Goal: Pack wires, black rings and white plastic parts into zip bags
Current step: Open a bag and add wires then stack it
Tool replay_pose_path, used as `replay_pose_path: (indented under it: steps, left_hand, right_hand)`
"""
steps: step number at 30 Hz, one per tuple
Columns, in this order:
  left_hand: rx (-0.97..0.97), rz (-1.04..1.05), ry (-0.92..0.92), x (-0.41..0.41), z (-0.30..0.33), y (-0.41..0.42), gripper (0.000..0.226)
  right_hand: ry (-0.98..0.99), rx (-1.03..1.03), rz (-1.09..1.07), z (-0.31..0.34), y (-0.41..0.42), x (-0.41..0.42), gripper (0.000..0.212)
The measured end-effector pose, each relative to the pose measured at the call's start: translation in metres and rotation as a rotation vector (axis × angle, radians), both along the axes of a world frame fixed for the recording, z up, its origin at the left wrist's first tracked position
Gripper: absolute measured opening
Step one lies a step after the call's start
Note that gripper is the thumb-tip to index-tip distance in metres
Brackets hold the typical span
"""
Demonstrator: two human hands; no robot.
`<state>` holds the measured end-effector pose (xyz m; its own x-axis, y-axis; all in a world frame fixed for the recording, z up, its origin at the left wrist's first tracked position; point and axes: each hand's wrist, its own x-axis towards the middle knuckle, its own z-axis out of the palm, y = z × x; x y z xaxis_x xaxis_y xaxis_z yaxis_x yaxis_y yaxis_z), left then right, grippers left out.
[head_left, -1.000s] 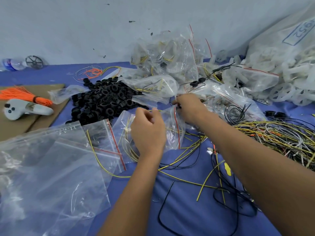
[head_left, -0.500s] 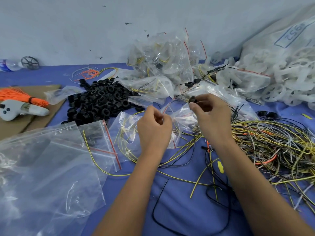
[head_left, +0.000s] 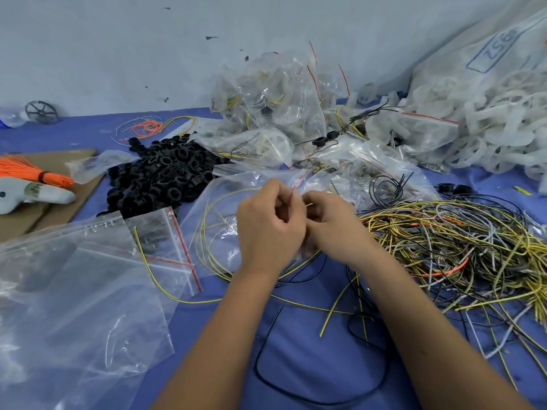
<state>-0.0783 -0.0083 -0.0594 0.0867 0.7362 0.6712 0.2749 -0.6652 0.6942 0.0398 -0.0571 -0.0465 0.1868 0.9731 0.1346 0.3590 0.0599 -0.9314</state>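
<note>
Head view gives me both hands meeting over a clear zip bag that lies just on the near side of the heap of black rings, which I take as my landmark. My left hand has its fingers curled, thumb and fingertips pinching the bag's upper edge where a red seal line shows between the two hands. My right hand sits touching the left, fingers also curled in on the same edge of plastic; whether anything small is held inside that pinch I cannot tell. The bag spreads out from under the left fingers toward the ring heap, and yellow wires curve through its clear wall. Farther from the ring heap, beyond my right hand, lies the big tangle of yellow, black and grey wires. Behind the ring heap and off to the same side stands a pile of filled zip bags, and past that the white plastic parts in a large sack. On the near side of the rings lie empty zip bags on the blue table cover. On the rings' other side an orange wire bundle rests on cardboard.
</note>
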Motion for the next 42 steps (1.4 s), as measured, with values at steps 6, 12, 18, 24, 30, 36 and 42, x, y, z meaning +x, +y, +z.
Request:
replay_pose_path:
  steps: [6,12,18,24,30,36,42]
  left_hand:
    - [0.176,-0.057,0.087,0.005,0.003,-0.015,0.026]
    - [0.162,-0.052,0.05,0.005,0.001,-0.014,0.026]
    - [0.121,-0.006,-0.016,0.004,0.001,-0.012,0.029]
    - [0.075,-0.027,-0.038,0.007,-0.004,-0.008,0.031]
    - [-0.128,-0.059,-0.018,0.012,-0.014,0.001,0.03]
    - [-0.187,-0.167,0.432,0.018,-0.023,-0.002,0.026]
    - [-0.098,-0.282,0.598,0.02,-0.025,-0.01,0.015]
  right_hand:
    - [0.083,0.028,-0.008,-0.003,0.0,0.0,0.047]
    - [0.394,-0.01,0.26,-0.006,-0.001,-0.003,0.044]
    - [0.438,0.051,0.164,-0.005,0.002,-0.004,0.025]
    - [0.591,-0.076,0.25,-0.001,-0.002,-0.01,0.042]
    - [0.347,0.059,-0.052,-0.004,0.006,0.002,0.024]
    - [-0.444,0.213,-0.563,-0.014,0.007,0.029,0.019]
    - [-0.646,-0.011,-0.409,-0.02,0.015,0.038,0.045]
